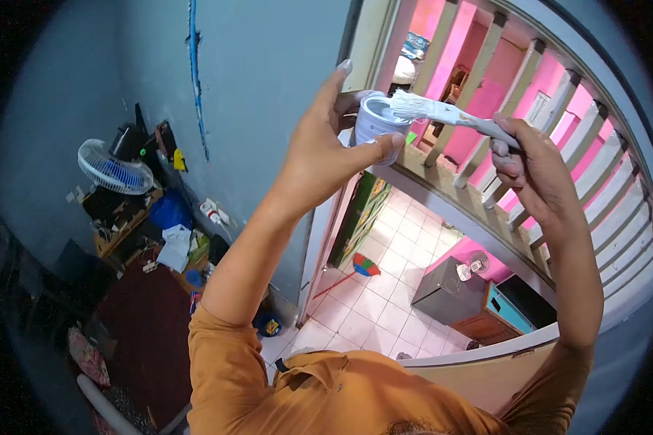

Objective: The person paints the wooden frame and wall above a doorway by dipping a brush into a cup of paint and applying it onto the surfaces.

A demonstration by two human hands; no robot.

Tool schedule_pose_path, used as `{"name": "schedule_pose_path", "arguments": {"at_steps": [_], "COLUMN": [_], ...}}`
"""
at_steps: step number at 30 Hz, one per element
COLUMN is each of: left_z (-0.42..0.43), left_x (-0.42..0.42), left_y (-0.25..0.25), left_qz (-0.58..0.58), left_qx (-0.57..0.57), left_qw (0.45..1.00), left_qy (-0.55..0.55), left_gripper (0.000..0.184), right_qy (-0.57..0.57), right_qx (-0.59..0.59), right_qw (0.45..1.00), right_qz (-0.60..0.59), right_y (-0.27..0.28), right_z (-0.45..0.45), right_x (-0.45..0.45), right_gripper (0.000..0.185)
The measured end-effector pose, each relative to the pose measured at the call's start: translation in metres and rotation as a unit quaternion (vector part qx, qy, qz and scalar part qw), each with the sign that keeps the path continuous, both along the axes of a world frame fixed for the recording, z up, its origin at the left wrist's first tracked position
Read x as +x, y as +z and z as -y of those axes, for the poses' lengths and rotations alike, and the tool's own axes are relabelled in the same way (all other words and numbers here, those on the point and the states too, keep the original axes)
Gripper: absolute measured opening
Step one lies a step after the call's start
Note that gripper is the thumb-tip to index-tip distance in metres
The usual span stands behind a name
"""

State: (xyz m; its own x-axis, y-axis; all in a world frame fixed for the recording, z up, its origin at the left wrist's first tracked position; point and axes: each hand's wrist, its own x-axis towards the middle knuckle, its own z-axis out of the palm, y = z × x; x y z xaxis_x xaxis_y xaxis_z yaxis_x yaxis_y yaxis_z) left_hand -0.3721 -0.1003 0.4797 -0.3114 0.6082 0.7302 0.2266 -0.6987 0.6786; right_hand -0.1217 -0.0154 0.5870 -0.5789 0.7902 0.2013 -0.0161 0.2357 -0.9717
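The left hand (330,148), towards twelve o'clock in the view, is curled around a pale cup (376,129), its thumb pressed along the near side and its fingers round the back. The cup sits at one o'clock, mouth upward, with a pale inside showing. At two to three o'clock the right hand (535,163) pinches the end of a brush (450,114) between thumb and bent fingers — pale smears mark those fingertips. The brush points towards nine o'clock, roughly level, its white bristles overlapping the cup's rim; whether they touch it, I cannot tell.

Behind the brush, at two o'clock, pale slats (480,61) stand in a frame, with a pink wall (493,69) beyond. Lower, between four and five o'clock, a multicoloured broom (366,265) lies on the tiles (374,312), and a grey box (442,286) stands at four. Towards nine to ten o'clock, a fan (116,168) is near the blue wall (268,65) — a blue bag (170,210) just below it. An orange shirt (326,391) fills six o'clock.
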Motion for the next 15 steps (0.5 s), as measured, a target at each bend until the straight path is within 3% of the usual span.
{"name": "schedule_pose_path", "arguments": {"at_steps": [8, 12, 15], "left_z": [-0.016, -0.021, -0.018], "left_x": [0.001, -0.002, -0.003], "left_y": [0.027, 0.036, 0.031], "left_qz": [0.0, -0.002, 0.008], "left_qx": [0.008, 0.006, -0.001], "left_qw": [1.0, 1.0, 1.0], "left_qy": [-0.025, -0.022, -0.021], "left_gripper": [0.109, 0.11, 0.109], "right_qy": [-0.022, -0.047, -0.047], "right_qx": [0.013, 0.093, 0.236], "right_qw": [0.999, 0.991, 0.965], "right_qz": [-0.046, -0.088, -0.103], "right_y": [0.018, 0.041, 0.064], "right_z": [0.003, 0.002, -0.003], "right_x": [0.0, -0.008, -0.018], "right_gripper": [0.023, 0.025, 0.03]}}
